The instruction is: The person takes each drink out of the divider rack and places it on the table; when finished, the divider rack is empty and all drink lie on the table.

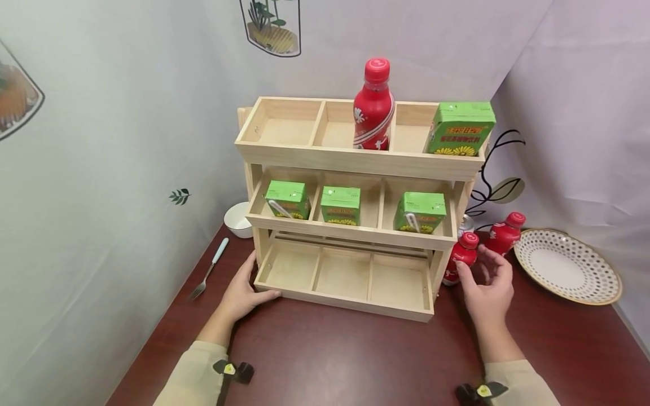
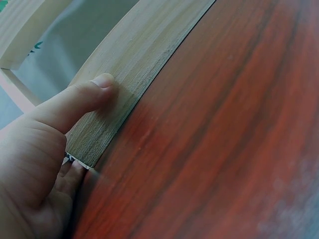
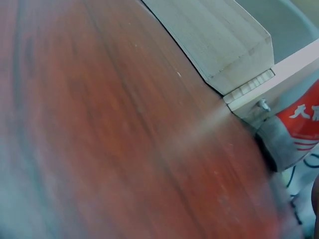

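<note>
A three-tier wooden rack (image 1: 355, 304) stands on the table. My left hand (image 1: 240, 293) holds its lower left corner. In the left wrist view the thumb (image 2: 89, 97) presses the front board, with the other fingers at the side. My right hand (image 1: 490, 290) is at a red bottle (image 1: 468, 256) beside the rack's right side, thumb in front and fingers curled at its right. Only the bottle's lower part (image 3: 299, 122) shows in the right wrist view. Another red bottle (image 1: 503, 237) stands just behind.
Green drink cartons (image 1: 341, 206) fill the middle tier's compartments. The top tier carries a red bottle (image 1: 374, 110) and a green carton (image 1: 461, 127). At right lies a dotted plate (image 1: 569, 265), near a partly hidden can (image 1: 465, 224). A fork (image 1: 209, 269) and a white bowl (image 1: 237, 220) are at left.
</note>
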`<action>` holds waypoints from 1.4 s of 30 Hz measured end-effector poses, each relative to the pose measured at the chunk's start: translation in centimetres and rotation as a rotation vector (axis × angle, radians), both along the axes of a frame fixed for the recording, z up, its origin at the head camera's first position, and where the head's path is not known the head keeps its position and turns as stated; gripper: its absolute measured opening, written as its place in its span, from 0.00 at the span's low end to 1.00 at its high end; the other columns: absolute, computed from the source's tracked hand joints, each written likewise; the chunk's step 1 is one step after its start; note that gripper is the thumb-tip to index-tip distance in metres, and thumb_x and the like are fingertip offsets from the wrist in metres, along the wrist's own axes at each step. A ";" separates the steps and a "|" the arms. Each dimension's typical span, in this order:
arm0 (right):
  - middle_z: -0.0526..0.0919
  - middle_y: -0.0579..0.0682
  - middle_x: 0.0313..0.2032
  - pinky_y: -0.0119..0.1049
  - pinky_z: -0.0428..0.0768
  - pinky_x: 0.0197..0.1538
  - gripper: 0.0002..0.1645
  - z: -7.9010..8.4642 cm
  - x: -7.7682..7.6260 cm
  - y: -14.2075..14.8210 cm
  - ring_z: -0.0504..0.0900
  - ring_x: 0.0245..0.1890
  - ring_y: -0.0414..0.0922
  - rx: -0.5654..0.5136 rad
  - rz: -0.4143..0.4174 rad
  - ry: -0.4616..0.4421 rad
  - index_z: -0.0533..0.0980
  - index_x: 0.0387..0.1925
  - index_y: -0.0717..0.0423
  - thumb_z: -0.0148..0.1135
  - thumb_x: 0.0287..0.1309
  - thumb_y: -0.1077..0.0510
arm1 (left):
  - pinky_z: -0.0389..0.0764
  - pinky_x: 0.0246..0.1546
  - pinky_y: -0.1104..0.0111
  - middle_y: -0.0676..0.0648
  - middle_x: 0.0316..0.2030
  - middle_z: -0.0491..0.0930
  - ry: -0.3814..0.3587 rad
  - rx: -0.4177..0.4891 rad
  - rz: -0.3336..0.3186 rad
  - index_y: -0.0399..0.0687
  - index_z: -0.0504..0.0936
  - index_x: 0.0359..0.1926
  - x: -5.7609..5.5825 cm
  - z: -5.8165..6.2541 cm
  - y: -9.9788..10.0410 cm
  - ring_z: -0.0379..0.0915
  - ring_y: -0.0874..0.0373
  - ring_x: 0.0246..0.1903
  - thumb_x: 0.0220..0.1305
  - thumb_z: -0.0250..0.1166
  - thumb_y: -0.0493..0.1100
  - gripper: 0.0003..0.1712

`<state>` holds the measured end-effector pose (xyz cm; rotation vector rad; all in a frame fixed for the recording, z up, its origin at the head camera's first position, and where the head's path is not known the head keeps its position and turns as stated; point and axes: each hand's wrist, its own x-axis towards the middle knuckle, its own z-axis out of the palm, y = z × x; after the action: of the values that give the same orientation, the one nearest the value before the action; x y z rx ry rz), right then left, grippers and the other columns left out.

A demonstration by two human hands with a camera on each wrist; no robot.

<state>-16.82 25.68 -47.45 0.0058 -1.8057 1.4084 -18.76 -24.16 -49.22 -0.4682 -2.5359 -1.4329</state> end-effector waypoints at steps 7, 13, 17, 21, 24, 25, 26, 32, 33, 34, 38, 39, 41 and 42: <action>0.78 0.67 0.51 0.36 0.71 0.60 0.31 2.9 0.5 -1.1 0.77 0.54 0.53 0.025 -0.002 0.237 0.72 0.51 0.77 0.72 0.42 0.72 | 0.67 0.57 0.57 0.39 0.65 0.65 -0.003 -0.015 0.002 0.46 0.52 0.75 0.1 0.0 -0.2 0.65 0.47 0.60 0.38 0.83 0.42 0.66; 0.78 0.70 0.48 0.40 0.70 0.61 0.33 6.4 0.8 -1.9 0.76 0.53 0.58 0.058 0.098 0.373 0.72 0.48 0.81 0.75 0.41 0.67 | 0.66 0.57 0.58 0.40 0.65 0.65 0.003 -0.009 0.003 0.47 0.52 0.75 0.0 0.0 -0.1 0.64 0.48 0.61 0.38 0.83 0.43 0.66; 0.77 0.71 0.47 0.39 0.71 0.59 0.35 9.3 0.7 -2.8 0.75 0.53 0.58 0.106 0.157 0.438 0.72 0.46 0.81 0.78 0.39 0.62 | 0.67 0.56 0.59 0.39 0.65 0.65 -0.002 0.000 -0.002 0.47 0.52 0.75 0.0 0.1 -0.3 0.65 0.46 0.61 0.38 0.83 0.42 0.67; 0.78 0.71 0.45 0.36 0.73 0.57 0.35 12.2 0.3 -3.3 0.77 0.51 0.57 0.204 0.228 0.467 0.74 0.44 0.81 0.78 0.41 0.58 | 0.69 0.55 0.62 0.38 0.64 0.66 -0.006 0.013 -0.015 0.46 0.51 0.75 0.0 0.2 -0.3 0.66 0.43 0.60 0.38 0.83 0.41 0.66; 0.80 0.69 0.43 0.31 0.74 0.54 0.33 14.1 0.0 -3.3 0.79 0.48 0.52 0.310 0.273 0.440 0.75 0.42 0.80 0.78 0.42 0.58 | 0.69 0.55 0.59 0.37 0.64 0.66 -0.009 0.015 -0.016 0.46 0.51 0.75 0.0 0.1 -0.3 0.66 0.43 0.60 0.38 0.83 0.41 0.67; 0.81 0.68 0.42 0.29 0.75 0.52 0.32 14.7 -0.1 -3.2 0.80 0.47 0.49 0.351 0.276 0.421 0.76 0.42 0.79 0.77 0.42 0.58 | 0.69 0.55 0.58 0.37 0.64 0.66 -0.011 0.017 -0.018 0.47 0.51 0.75 0.0 0.1 -0.3 0.66 0.43 0.60 0.38 0.83 0.41 0.67; 0.81 0.67 0.41 0.27 0.75 0.51 0.30 15.2 -0.2 -3.2 0.80 0.46 0.47 0.384 0.284 0.403 0.77 0.43 0.78 0.77 0.41 0.59 | 0.69 0.54 0.58 0.37 0.64 0.66 -0.011 0.017 -0.021 0.47 0.51 0.75 0.0 0.0 -0.3 0.66 0.44 0.60 0.38 0.83 0.41 0.67; 0.83 0.57 0.46 0.23 0.70 0.52 0.37 16.0 -1.5 -3.0 0.79 0.46 0.40 0.602 0.253 0.202 0.79 0.51 0.63 0.81 0.30 0.65 | 0.71 0.53 0.62 0.36 0.63 0.67 -0.016 0.027 -0.033 0.46 0.51 0.75 -0.4 0.2 -0.3 0.68 0.42 0.58 0.38 0.83 0.41 0.67; 0.83 0.55 0.47 0.22 0.69 0.51 0.40 16.0 -1.8 -3.1 0.79 0.46 0.41 0.631 0.246 0.160 0.79 0.53 0.60 0.81 0.28 0.65 | 0.71 0.53 0.63 0.35 0.63 0.67 -0.015 0.026 -0.032 0.46 0.51 0.75 -0.5 0.2 -0.3 0.68 0.42 0.58 0.38 0.83 0.41 0.67; 0.82 0.53 0.48 0.22 0.69 0.50 0.42 16.0 -2.0 -3.3 0.79 0.45 0.42 0.660 0.243 0.125 0.78 0.54 0.58 0.82 0.28 0.65 | 0.71 0.53 0.65 0.36 0.63 0.67 -0.014 0.025 -0.031 0.47 0.51 0.75 -0.5 0.2 -0.3 0.68 0.42 0.58 0.38 0.83 0.41 0.67; 0.81 0.49 0.48 0.22 0.70 0.44 0.44 16.0 -2.9 -3.9 0.78 0.41 0.43 0.738 0.282 -0.015 0.74 0.60 0.52 0.81 0.36 0.58 | 0.71 0.52 0.70 0.35 0.62 0.67 -0.019 0.033 -0.034 0.48 0.51 0.75 -0.5 -0.2 -0.4 0.69 0.43 0.58 0.37 0.83 0.42 0.67; 0.80 0.49 0.47 0.23 0.71 0.42 0.45 15.9 -3.0 -4.0 0.78 0.40 0.42 0.750 0.303 -0.054 0.72 0.62 0.51 0.81 0.39 0.56 | 0.70 0.52 0.71 0.36 0.63 0.67 -0.021 0.034 -0.035 0.48 0.51 0.75 -0.5 -0.3 -0.4 0.69 0.43 0.58 0.37 0.83 0.42 0.67; 0.79 0.48 0.47 0.27 0.73 0.39 0.46 15.8 -3.4 -4.1 0.77 0.39 0.42 0.764 0.347 -0.118 0.69 0.65 0.49 0.79 0.43 0.54 | 0.71 0.52 0.71 0.35 0.63 0.67 -0.023 0.041 -0.038 0.48 0.52 0.75 -0.5 -0.4 -0.3 0.69 0.43 0.57 0.38 0.83 0.42 0.67; 0.79 0.48 0.46 0.28 0.73 0.39 0.46 15.6 -3.5 -4.0 0.77 0.38 0.41 0.765 0.365 -0.147 0.67 0.66 0.47 0.78 0.44 0.53 | 0.71 0.52 0.70 0.35 0.62 0.67 -0.022 0.043 -0.038 0.48 0.52 0.75 -0.5 -0.4 -0.3 0.69 0.42 0.57 0.37 0.83 0.42 0.67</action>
<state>-20.34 21.63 -31.82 0.6688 -2.4539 0.8721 -19.26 -24.49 -49.61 -0.4995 -2.5207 -1.5107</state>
